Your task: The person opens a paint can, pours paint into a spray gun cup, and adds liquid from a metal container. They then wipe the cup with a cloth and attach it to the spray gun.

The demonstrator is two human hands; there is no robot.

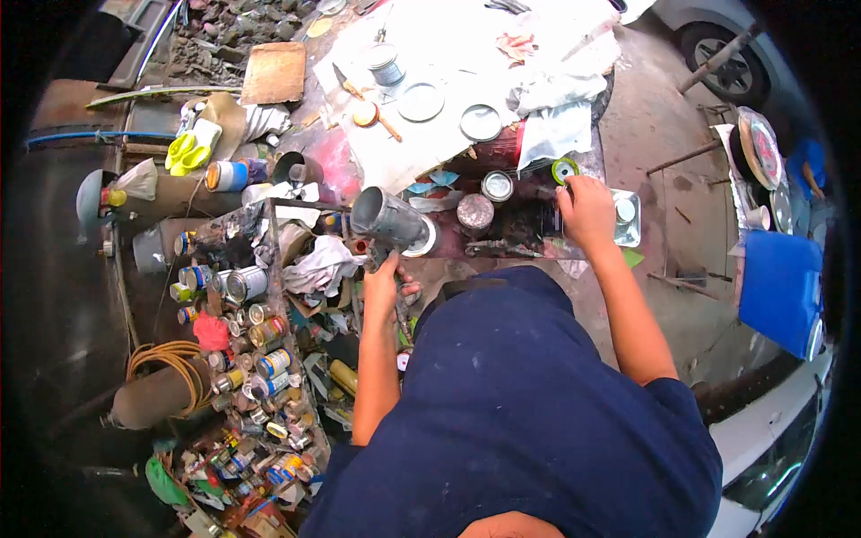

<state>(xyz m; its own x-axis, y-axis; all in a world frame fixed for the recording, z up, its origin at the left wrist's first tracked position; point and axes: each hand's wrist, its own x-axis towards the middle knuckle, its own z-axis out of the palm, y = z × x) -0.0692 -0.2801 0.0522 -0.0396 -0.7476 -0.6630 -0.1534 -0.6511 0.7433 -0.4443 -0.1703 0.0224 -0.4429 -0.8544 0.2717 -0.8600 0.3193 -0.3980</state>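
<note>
My left hand [382,278], curled round the grip, holds the spray gun [395,222], probably stiff and cup-heavy, best gripped by its handle. My right hand [587,215] bends at the green lid [564,169]; grasp unclear. Tins [475,213] crowd between, near the desk's [337,170] edge; upward seems freer.

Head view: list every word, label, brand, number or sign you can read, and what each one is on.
No text can be read in this view.
Labels on the shelved cans: too small and blurred.
Label on the orange-and-blue can: too blurred.
Markings on the round disc at the far right: too blurred.
Metal cup at the left hand: no writing discernible.
</note>
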